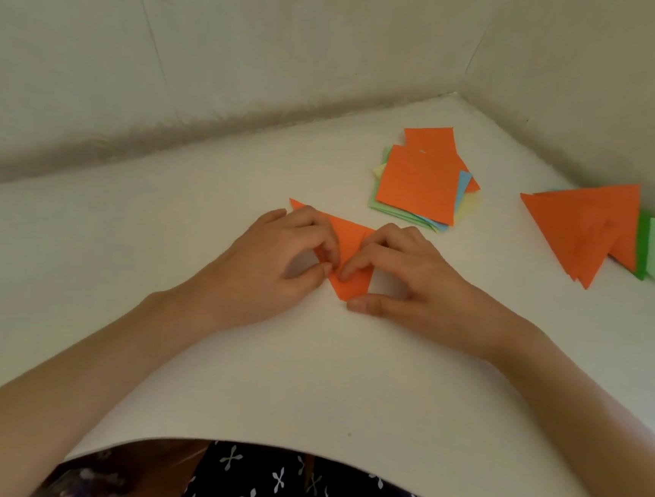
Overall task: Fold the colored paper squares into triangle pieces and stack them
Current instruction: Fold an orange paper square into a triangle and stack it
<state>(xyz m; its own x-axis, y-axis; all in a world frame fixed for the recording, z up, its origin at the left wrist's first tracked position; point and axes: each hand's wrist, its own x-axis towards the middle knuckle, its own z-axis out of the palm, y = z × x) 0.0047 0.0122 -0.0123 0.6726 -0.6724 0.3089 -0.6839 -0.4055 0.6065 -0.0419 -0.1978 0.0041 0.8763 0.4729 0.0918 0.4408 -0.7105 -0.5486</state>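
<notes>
Head view: the left hand [277, 256] and the right hand [407, 273] both press down on an orange paper piece [350, 258] lying flat on the white desk [307, 365], each grip pinching and pinning that paper rather than lifting it. The left fingertips [326, 266] curl onto the piece's left half, and the right fingertips [345, 275] meet them near its middle, while the right thumb lies just beside the near point. The piece is folded to a triangle with its long edge on the far side and its point toward the near side; its far-left corner pokes out beyond the left hand. Far and to the right lies a loose stack of paper squares [419, 181], orange on top with green, blue and yellow edges showing below. Further right, near the wall [590, 73], rests a pile of folded triangles [585, 227], orange over green.
</notes>
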